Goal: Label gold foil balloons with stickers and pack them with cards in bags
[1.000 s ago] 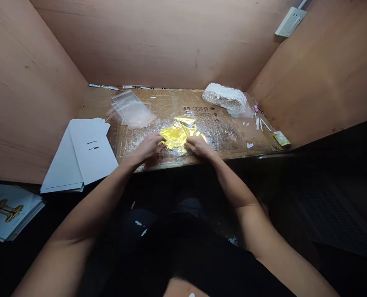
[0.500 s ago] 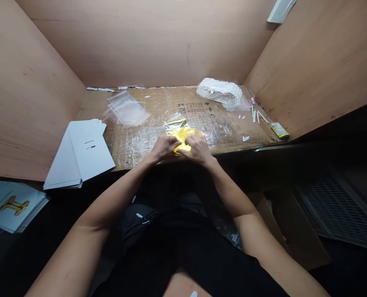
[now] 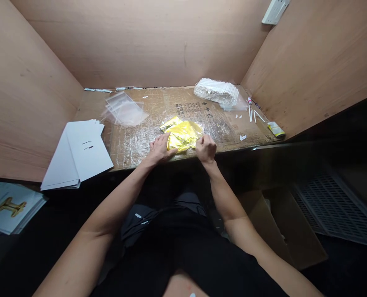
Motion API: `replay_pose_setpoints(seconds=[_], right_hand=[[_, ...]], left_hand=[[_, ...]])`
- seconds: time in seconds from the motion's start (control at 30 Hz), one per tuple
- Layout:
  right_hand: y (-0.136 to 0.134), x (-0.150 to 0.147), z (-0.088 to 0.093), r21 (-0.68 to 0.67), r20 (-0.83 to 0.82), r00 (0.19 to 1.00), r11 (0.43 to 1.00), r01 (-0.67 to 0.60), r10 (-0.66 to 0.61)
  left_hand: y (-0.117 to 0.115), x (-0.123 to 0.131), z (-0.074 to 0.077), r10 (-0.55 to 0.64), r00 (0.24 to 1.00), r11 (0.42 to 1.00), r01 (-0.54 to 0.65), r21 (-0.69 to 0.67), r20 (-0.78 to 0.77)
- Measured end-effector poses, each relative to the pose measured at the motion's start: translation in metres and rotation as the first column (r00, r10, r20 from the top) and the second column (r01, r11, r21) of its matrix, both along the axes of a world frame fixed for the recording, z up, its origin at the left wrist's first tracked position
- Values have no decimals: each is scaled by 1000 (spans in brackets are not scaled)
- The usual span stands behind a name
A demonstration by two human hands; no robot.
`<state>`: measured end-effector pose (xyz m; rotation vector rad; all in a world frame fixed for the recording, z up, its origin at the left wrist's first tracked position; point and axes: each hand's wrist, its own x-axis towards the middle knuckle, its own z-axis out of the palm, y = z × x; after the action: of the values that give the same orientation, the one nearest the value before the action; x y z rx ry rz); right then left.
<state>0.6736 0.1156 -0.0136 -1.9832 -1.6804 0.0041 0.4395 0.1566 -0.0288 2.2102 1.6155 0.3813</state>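
A crumpled, shiny gold foil balloon (image 3: 185,134), flat and uninflated by its look, lies near the front edge of the cardboard-covered bench, with clear plastic film around it. My left hand (image 3: 160,147) rests at its left edge, fingers stretched out and the thumb along the near side. At the right edge my right hand (image 3: 206,148) is closed in a fist, pinching the foil's corner; whether the film is pinched too is hidden by the fingers.
Clear zip bags (image 3: 126,109) lie back left, beside white sheets (image 3: 89,150). A bag of white sticks (image 3: 217,93) sits at the back right, with loose sticks (image 3: 254,115) and a small yellow-white packet (image 3: 275,129) nearby. Wooden panels enclose three sides. Printed leaflets (image 3: 13,206) are lower left.
My hands have moved apart, the left slightly left and the right to the right. The foil between them is more spread out and uncovered. My left fingers have straightened; my right hand has closed into a fist.
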Motion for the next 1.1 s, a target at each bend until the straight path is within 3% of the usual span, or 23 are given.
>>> replay_pose_setpoints(seconds=[0.07, 0.13, 0.2, 0.27, 0.33, 0.4, 0.47, 0.53, 0.63, 0.7, 0.8, 0.87, 0.9, 0.97, 1.03, 1.1], right_hand=[[-7, 5, 7, 17, -98, 995, 1000, 11, -10], [-16, 5, 17, 78, -146, 986, 995, -63, 74], [-17, -3, 27, 122, -91, 978, 977, -175, 186], [-6, -12, 36, 58, 28, 966, 965, -257, 256], [12, -13, 42, -82, 94, 960, 963, -257, 264], [26, 2, 42, -100, 46, 987, 984, -147, 152], [23, 33, 37, 61, -94, 993, 995, 75, -69], [1, 67, 27, 231, -267, 934, 925, 301, -237], [-37, 95, 16, 257, -386, 878, 882, 396, -282], [-43, 89, 19, 267, -354, 907, 904, 333, -229], [-5, 53, 40, 229, -165, 985, 970, 84, -47], [36, 28, 56, 5, -99, 993, 998, -70, 70], [54, 20, 61, -142, -124, 987, 982, -122, 104], [74, 15, 66, -303, -195, 970, 932, -200, 145], [70, 27, 59, -297, -245, 957, 927, -229, 158], [46, 51, 41, -220, -271, 954, 957, -191, 128]], left_hand=[[-4, -1, 3, -17, 1000, 1000, 17, 20, -8], [-9, 1, 8, -49, 998, 998, 51, 44, -50], [-14, 4, 13, -76, 992, 994, 83, 65, -105], [-20, 8, 15, -90, 985, 992, 102, 78, -148], [-26, 8, 14, -87, 982, 990, 104, 92, -166], [-31, 3, 12, -73, 982, 991, 91, 98, -174], [-35, -3, 13, -65, 980, 993, 83, 88, -189], [-33, -8, 19, -94, 971, 993, 106, 42, -218], [-14, 1, 35, -102, 971, 993, 113, 41, -215], [7, 20, 45, -55, 990, 984, 75, 163, -126], [37, 59, 46, -52, 996, 959, 31, 282, 67], [48, 79, 38, -43, 989, 971, 8, 240, 140], [51, 84, 32, -23, 987, 977, -12, 215, 158], [52, 86, 19, 22, 984, 980, -56, 189, 175], [51, 81, 9, 41, 982, 978, -78, 194, 183], [49, 77, 2, 11, 983, 978, -48, 202, 181]])
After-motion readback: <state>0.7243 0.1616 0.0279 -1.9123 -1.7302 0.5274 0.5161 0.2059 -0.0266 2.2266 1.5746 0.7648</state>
